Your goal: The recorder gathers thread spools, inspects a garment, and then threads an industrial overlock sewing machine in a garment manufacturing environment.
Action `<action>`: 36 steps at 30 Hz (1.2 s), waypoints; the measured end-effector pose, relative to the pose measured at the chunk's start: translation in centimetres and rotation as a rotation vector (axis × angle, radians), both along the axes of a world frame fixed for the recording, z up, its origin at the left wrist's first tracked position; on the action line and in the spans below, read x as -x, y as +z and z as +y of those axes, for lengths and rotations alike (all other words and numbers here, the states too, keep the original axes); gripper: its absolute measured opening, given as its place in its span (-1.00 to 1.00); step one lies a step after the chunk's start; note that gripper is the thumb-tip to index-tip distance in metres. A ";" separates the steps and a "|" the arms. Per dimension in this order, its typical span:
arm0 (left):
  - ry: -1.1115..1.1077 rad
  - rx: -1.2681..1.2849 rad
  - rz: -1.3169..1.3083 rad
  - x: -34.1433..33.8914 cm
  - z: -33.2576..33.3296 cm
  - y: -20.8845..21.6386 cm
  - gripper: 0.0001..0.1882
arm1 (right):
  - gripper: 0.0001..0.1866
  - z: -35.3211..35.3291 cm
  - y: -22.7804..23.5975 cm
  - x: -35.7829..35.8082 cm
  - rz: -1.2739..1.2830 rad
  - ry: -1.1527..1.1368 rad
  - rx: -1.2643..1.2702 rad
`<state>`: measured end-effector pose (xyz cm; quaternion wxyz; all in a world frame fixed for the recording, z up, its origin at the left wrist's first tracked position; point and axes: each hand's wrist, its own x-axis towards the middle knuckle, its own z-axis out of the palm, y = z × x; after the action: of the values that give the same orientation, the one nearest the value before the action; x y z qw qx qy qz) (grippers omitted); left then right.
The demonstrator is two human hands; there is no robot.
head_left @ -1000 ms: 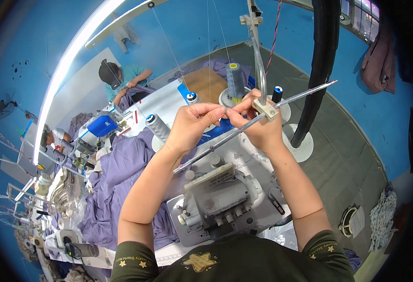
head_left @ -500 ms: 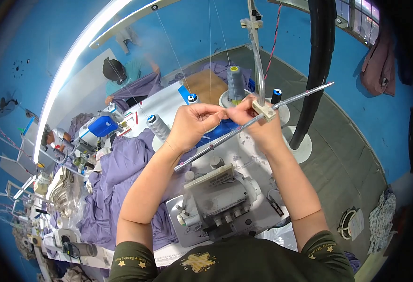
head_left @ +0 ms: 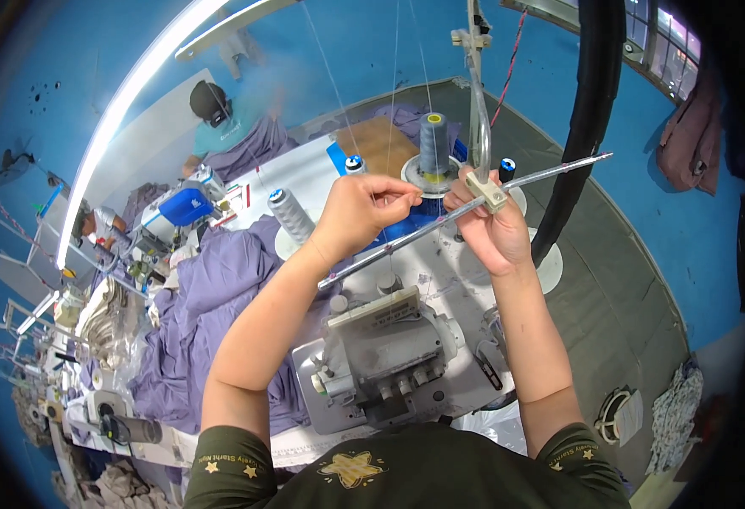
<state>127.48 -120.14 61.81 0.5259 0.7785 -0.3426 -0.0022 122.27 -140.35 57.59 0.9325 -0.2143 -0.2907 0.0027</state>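
Observation:
My left hand (head_left: 357, 212) is raised over the sewing machine, thumb and fingertips pinched together; anything in the pinch is too fine to make out. My right hand (head_left: 498, 233) is lifted beside the thread stand's pole, its fingers curled in behind the cream clamp (head_left: 485, 192), which partly hides them. A slanted metal thread rail (head_left: 389, 247) runs through that clamp and passes below my left hand. Beyond the hands stands a grey-blue thread cone (head_left: 434, 144), with thin threads rising above it. The grey overlock sewing machine (head_left: 387, 356) sits below, nearer my body.
Purple fabric (head_left: 220, 297) is heaped left of the machine. A grey thread cone (head_left: 289, 216) and a dark cone (head_left: 506, 170) stand either side of my hands. A thick black hose (head_left: 589, 110) hangs at right. Another person (head_left: 220, 123) handles purple cloth at far left.
My hands were nearly touching at the fingertips and have come apart. The right hand has turned, its fingers curling up behind the clamp. The view has shifted slightly.

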 end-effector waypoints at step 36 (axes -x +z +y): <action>0.184 -0.545 -0.349 25.6 24.0 -29.9 -0.53 | -0.83 22.6 -46.0 45.5 0.456 -0.166 2.030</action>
<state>101.91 -96.10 31.95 0.2296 0.9068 -0.3425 0.0873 76.75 -117.76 11.59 0.3442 -0.9111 0.0470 0.2220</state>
